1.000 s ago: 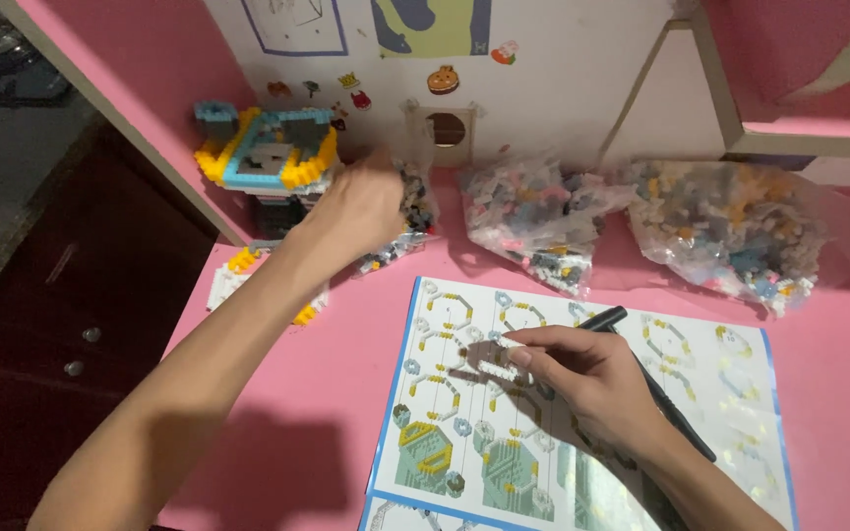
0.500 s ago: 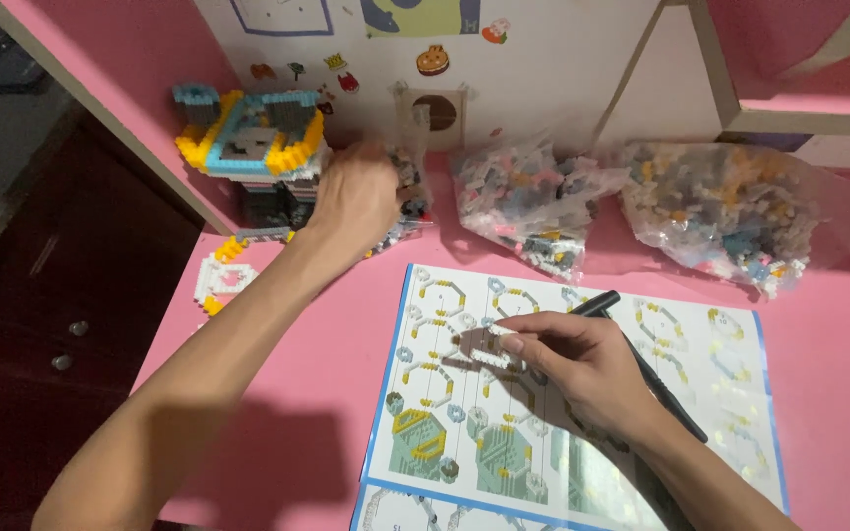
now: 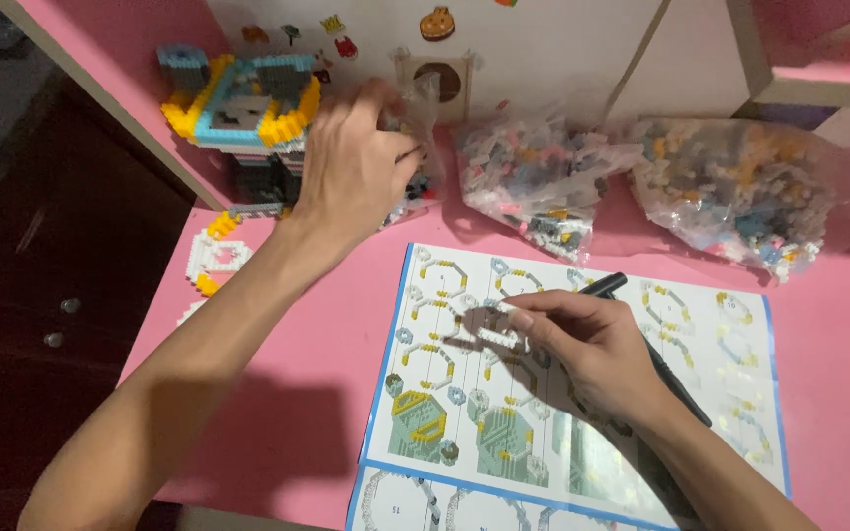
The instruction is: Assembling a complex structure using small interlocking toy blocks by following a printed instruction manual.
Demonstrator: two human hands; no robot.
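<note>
My left hand (image 3: 354, 169) reaches to the back of the pink desk and grips the top of a small clear bag of tiny bricks (image 3: 417, 187), right beside a partly built brick model (image 3: 240, 116) in yellow, blue and grey. My right hand (image 3: 584, 346) rests on the instruction sheet (image 3: 504, 413), pinching a small white brick piece (image 3: 509, 321) at its fingertips while a black pen (image 3: 666, 369) lies under the palm.
Two larger clear bags of bricks lie at the back: one in the middle (image 3: 535, 177), one at the right (image 3: 740, 187). A small white and yellow brick ring (image 3: 214, 264) sits near the desk's left edge. A white stickered panel (image 3: 543, 39) stands behind.
My left hand has closed on the small bag beside the model and lifted its top a little. The right hand has stayed on the sheet. The view has shifted slightly.
</note>
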